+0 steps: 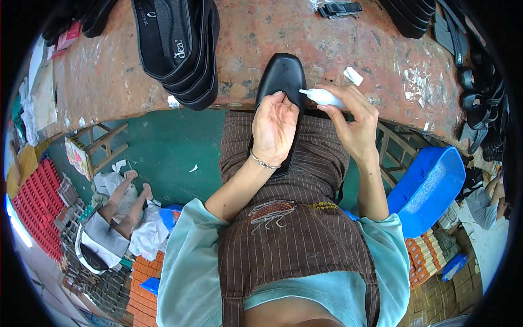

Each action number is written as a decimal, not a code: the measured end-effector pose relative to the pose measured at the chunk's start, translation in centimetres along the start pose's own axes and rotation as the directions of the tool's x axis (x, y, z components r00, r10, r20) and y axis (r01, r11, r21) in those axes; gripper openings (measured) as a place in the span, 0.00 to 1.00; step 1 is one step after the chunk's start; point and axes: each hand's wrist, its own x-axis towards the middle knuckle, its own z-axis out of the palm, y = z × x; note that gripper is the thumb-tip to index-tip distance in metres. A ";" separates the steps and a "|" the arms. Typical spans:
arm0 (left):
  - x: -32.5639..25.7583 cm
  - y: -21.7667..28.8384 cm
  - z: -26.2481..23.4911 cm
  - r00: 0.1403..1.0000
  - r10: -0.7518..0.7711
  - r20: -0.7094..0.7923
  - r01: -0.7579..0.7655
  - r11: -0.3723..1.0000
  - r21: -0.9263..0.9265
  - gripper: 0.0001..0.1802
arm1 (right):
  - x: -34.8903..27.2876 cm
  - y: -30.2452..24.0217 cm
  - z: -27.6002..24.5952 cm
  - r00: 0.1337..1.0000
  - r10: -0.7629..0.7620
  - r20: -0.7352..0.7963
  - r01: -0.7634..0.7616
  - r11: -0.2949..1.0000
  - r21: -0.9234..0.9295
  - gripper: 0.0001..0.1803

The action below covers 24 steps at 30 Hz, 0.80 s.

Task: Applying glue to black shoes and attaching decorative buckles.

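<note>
A black square-toed shoe (280, 76) lies over the table's near edge, its toe pointing away from me and its heel end over my lap. My left hand (275, 128) rests on it with the palm turned up, its curled fingers gripping the edge of the shoe's upper. In my right hand (351, 111) is a small white squeeze bottle (325, 97), pinched between thumb and fingers. Its narrow nozzle points left and meets the side of the shoe's upper, just beside my left fingertips.
Stacked black sandals (180, 54) stand on the worn red table (239, 32), left of the shoe. A black strap piece (339, 9) and a white scrap (353, 76) lie farther right. More black footwear (482, 103) lines the right edge. A blue tub (427, 188) stands at lower right.
</note>
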 end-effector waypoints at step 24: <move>-0.5 -0.5 1.6 0.997 0.054 -0.054 -0.056 0.998 -0.028 0.11 | 1.9 -0.3 0.8 0.987 -0.111 0.119 0.137 0.961 -0.239 0.13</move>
